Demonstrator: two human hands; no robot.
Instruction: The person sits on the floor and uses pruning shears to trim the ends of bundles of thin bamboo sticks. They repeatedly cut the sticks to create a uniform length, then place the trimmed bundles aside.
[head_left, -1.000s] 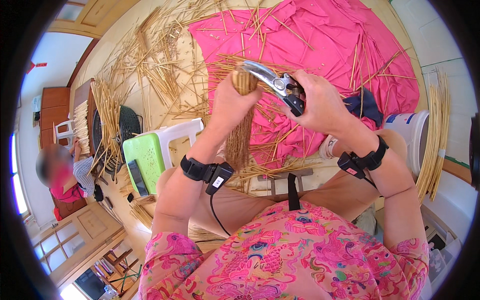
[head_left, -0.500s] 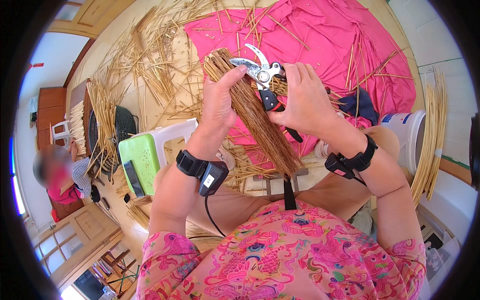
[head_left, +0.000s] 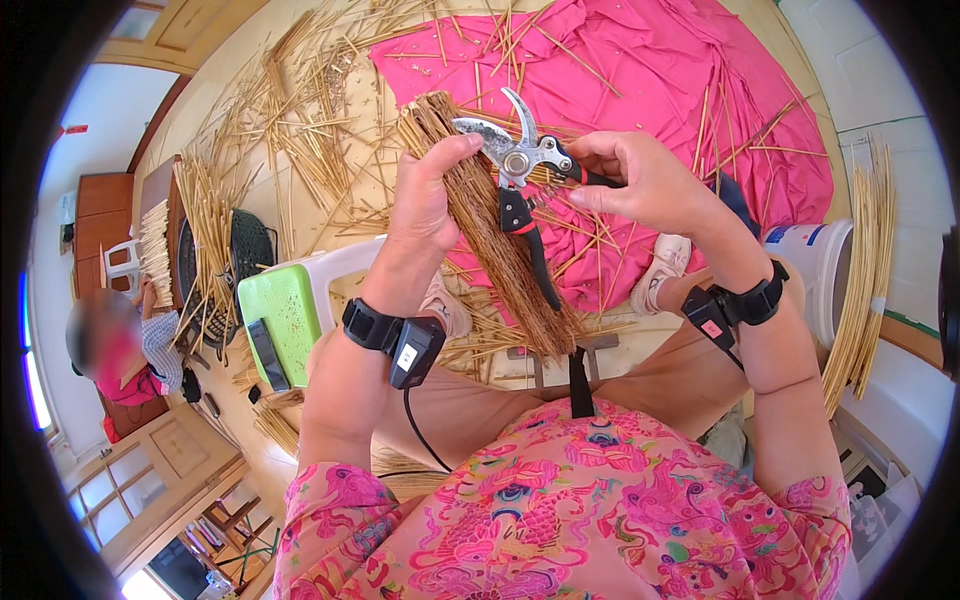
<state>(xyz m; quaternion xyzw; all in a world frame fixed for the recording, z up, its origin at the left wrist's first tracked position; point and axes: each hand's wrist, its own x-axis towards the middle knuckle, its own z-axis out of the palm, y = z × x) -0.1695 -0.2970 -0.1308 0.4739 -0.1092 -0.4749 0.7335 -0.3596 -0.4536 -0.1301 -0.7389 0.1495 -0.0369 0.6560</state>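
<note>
A thick bundle of thin brown stalks (head_left: 508,262) slants across in front of me, its cut ends at the upper left and its finer ends near my lap. My left hand (head_left: 424,205) is closed round its upper part. The thumb also reaches the blade of the pruning shears (head_left: 516,162), which lie over the bundle with blades apart and handles spread wide. My right hand (head_left: 650,178) pinches the end of one black-and-red handle between thumb and fingers. The other handle (head_left: 538,262) points down along the bundle, with no fingers on it.
A pink cloth (head_left: 640,60) strewn with loose stalks covers the floor ahead. At left stand a green-topped stool (head_left: 275,300) with a dark phone-like object (head_left: 266,352), and a dark basket (head_left: 250,245). A white bucket (head_left: 815,265) stands at right. Another person (head_left: 130,350) sits far left.
My right hand has shifted up and right, and the shears' handles have spread wider apart. The lower handle has come free of its fingers. The bundle has moved slightly left.
</note>
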